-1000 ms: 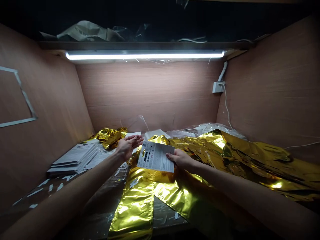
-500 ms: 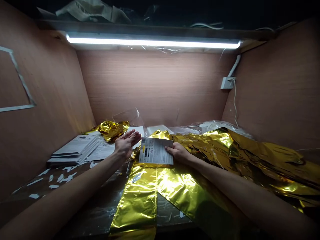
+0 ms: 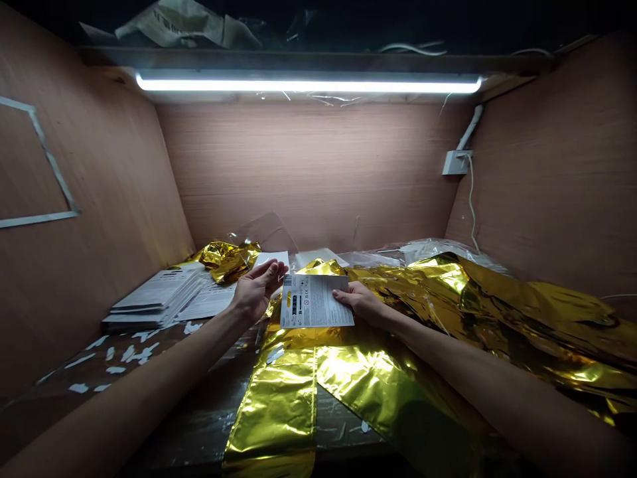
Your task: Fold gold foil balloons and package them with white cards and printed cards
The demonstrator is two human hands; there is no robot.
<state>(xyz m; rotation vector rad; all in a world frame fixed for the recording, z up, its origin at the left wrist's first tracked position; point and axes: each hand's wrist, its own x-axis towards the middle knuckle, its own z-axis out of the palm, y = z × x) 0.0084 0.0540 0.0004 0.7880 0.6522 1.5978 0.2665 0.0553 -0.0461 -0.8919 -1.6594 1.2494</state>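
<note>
Shifted slightly rightward since the prior frame: printed card (image 3: pixel 317 302), pinched at one edge by right hand (image 3: pixel 365 304), print up, above gold foil sheet (image 3: pixel 358 392); left hand (image 3: pixel 256 290) open, empty, just beside it.

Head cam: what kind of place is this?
Probably a makeshift packing station: a wood-walled booth under a strip light, with gold foil sheets spread out and a stack of printed cards beside them.

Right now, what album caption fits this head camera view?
Right hand holds a printed card beside the open left hand, above gold foil sheeting.
</note>
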